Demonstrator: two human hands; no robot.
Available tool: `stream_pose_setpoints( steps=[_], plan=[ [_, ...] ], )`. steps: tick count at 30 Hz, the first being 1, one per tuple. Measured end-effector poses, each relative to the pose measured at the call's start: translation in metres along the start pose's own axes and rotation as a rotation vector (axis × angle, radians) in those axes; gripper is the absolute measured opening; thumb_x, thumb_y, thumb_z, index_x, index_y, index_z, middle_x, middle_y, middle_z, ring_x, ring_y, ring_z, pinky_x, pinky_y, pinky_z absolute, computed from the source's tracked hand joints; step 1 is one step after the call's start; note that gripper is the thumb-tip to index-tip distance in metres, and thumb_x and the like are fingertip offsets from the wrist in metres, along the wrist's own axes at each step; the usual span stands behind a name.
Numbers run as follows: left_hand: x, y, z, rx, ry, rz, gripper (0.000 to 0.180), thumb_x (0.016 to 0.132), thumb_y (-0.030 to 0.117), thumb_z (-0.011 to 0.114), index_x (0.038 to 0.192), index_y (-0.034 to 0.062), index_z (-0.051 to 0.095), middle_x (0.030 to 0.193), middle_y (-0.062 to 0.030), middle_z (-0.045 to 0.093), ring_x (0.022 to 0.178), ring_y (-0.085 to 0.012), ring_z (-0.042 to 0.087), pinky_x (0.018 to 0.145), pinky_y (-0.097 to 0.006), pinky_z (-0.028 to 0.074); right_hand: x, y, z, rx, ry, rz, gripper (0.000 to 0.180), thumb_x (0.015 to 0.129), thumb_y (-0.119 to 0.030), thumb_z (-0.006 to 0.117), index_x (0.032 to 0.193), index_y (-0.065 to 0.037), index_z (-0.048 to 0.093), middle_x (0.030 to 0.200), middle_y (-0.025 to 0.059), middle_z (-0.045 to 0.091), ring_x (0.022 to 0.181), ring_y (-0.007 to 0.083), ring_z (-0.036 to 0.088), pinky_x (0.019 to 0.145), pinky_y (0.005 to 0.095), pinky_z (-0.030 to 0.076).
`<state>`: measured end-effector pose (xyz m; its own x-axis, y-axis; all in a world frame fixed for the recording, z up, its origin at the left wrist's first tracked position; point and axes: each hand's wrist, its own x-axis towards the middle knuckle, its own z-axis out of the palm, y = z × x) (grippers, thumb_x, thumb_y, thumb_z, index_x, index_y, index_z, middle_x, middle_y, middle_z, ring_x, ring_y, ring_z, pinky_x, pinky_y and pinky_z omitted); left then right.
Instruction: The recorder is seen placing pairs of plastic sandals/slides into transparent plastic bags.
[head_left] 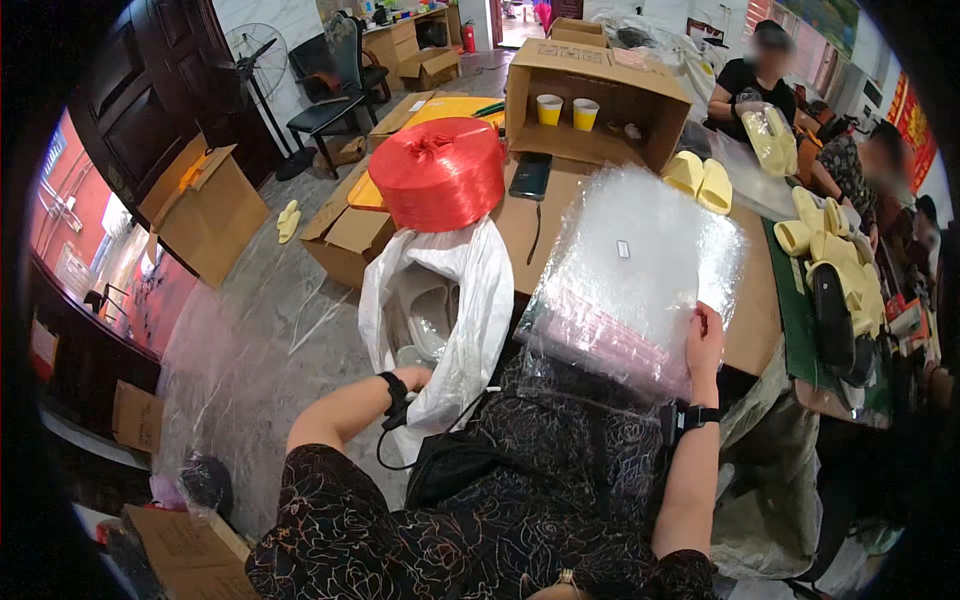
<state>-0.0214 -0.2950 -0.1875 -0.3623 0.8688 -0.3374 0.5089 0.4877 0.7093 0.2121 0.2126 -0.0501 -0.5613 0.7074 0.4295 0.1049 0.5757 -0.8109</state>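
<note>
My left hand [412, 378] is at the near rim of a white woven sack [484, 300], its fingers hidden by the sack's folds. Inside the sack, pale items in clear plastic [430, 322] show through the opening. On the cardboard-covered table in front of me lies a stack of clear plastic bags [640, 240], with a pinkish band at its near edge. My right hand [705, 340] rests at the stack's right edge, fingers curled and closed on the plastic film. A large roll of red plastic twine [437, 178] stands just beyond the sack.
A phone [530, 177] and an open carton [600, 95] holding two yellow-and-white cups lie beyond the bags. Pale yellow slippers [700, 180] sit at the right, with more and a black slipper [830, 310] on a green surface. Co-workers [755, 90] sit at the far right.
</note>
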Motion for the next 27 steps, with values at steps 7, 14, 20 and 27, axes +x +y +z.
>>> stream_pose_setpoints(
  steps=[7, 14, 20, 27],
  plan=[
    [-0.016, 0.045, -0.127, 0.042, -0.13, -0.144, 0.033, 0.08, 0.026, 0.069, 0.103, 0.0019, 0.07, 0.096, -0.0093, 0.071, 0.083, -0.0187, 0.066, 0.072, -0.035, 0.051, 0.0, -0.014, 0.005, -0.037, 0.028, 0.003, 0.024, 0.095, -0.009, 0.055, 0.117, 0.0, 0.06, 0.098, 0.0091, 0.064, 0.082, 0.0166, 0.059, 0.074, 0.0279, 0.048],
    [0.004, 0.095, -0.141, 0.148, -0.44, -0.304, 0.031, 0.082, 0.022, 0.067, 0.106, 0.0016, 0.069, 0.088, -0.0064, 0.07, 0.073, -0.0147, 0.067, 0.064, -0.03, 0.053, 0.006, 0.011, 0.013, 0.061, 0.068, -0.011, 0.023, 0.094, -0.012, 0.056, 0.115, -0.003, 0.061, 0.101, 0.0156, 0.063, 0.087, 0.0271, 0.063, 0.078, 0.0347, 0.05],
    [-0.008, 0.257, -0.197, 0.599, 0.535, -0.133, 0.027, 0.081, 0.019, 0.069, 0.103, 0.0017, 0.067, 0.093, -0.0196, 0.068, 0.095, -0.0374, 0.063, 0.081, -0.045, 0.05, 0.001, -0.006, -0.001, -0.04, 0.085, -0.03, 0.02, 0.093, -0.009, 0.057, 0.111, -0.002, 0.062, 0.099, 0.0162, 0.063, 0.086, 0.026, 0.063, 0.077, 0.0335, 0.051],
    [0.09, 0.366, -0.106, 0.422, 0.454, 0.718, 0.042, 0.084, 0.017, 0.07, 0.122, 0.0056, 0.059, 0.134, -0.0168, 0.055, 0.124, -0.036, 0.05, 0.102, -0.043, 0.042, 0.007, 0.01, -0.007, 0.16, 0.002, 0.072, 0.023, 0.093, -0.009, 0.057, 0.115, 0.0, 0.061, 0.106, 0.0121, 0.063, 0.086, 0.0218, 0.062, 0.076, 0.0312, 0.05]
  ],
)
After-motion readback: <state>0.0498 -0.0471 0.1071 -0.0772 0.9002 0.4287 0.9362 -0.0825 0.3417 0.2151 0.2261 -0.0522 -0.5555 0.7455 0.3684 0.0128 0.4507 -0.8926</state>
